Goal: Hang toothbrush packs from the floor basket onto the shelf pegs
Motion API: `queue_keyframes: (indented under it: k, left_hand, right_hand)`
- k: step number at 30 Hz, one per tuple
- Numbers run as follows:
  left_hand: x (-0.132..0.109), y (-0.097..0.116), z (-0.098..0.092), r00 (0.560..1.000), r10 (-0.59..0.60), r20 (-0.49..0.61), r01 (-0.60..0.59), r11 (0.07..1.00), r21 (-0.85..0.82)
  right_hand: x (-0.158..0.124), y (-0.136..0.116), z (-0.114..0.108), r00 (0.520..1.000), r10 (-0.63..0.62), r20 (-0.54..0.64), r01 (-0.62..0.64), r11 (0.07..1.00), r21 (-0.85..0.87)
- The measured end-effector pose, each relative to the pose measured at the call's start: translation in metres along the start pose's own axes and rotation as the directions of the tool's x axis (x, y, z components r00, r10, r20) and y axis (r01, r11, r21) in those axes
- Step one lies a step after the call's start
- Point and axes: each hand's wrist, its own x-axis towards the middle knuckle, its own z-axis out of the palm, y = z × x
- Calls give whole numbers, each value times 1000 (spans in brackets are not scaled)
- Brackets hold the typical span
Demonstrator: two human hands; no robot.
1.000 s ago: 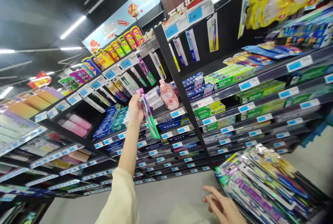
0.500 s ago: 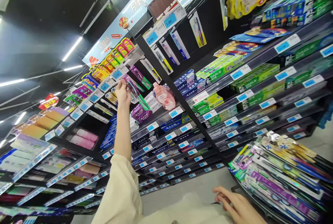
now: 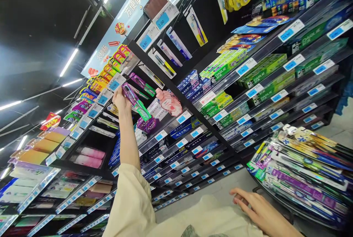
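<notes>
My left hand (image 3: 120, 100) is raised to the upper hanging row of the shop shelf and is closed on a purple and green toothbrush pack (image 3: 135, 101), held by its top end just under a blue price tag (image 3: 114, 84). A similar purple and green pack (image 3: 142, 84) hangs right beside it. My right hand (image 3: 255, 208) rests low at the bottom right with its fingers stretched out and apart, holding nothing, next to a basket of several toothbrush packs (image 3: 300, 171).
Black shelves (image 3: 193, 110) with blue price tags carry toothpaste boxes (image 3: 261, 79) to the right and more boxes below. A pink bottle-shaped pack (image 3: 168, 101) hangs near my left hand. Pale floor (image 3: 342, 128) shows at the right.
My left hand has risen with the toothbrush pack from mid-shelf height up to the hanging row. The view has tilted upward. My right hand has stayed low beside the basket.
</notes>
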Motion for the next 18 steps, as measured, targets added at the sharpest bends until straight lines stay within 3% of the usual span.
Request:
queue_keyframes:
  k: [3,10,12,14,18]
  left_hand:
    - [-1,-4,6,995,-62,-79,60,998,-37]
    - [-8,-14,17,983,-173,-58,176,983,44]
    - [-21,-16,18,992,-119,-42,122,991,61]
    - [-41,-17,19,999,7,-37,-2,990,142]
    - [-75,-19,17,958,268,103,-286,861,421]
  right_hand:
    - [2,1,0,1000,15,14,-15,1000,-17]
    - [1,0,-4,998,62,21,-61,997,-41]
    - [1,-2,-8,997,67,23,-66,996,-55]
    - [2,-2,-10,997,74,15,-73,995,-65]
    - [3,3,-13,997,73,-19,-74,995,-68]
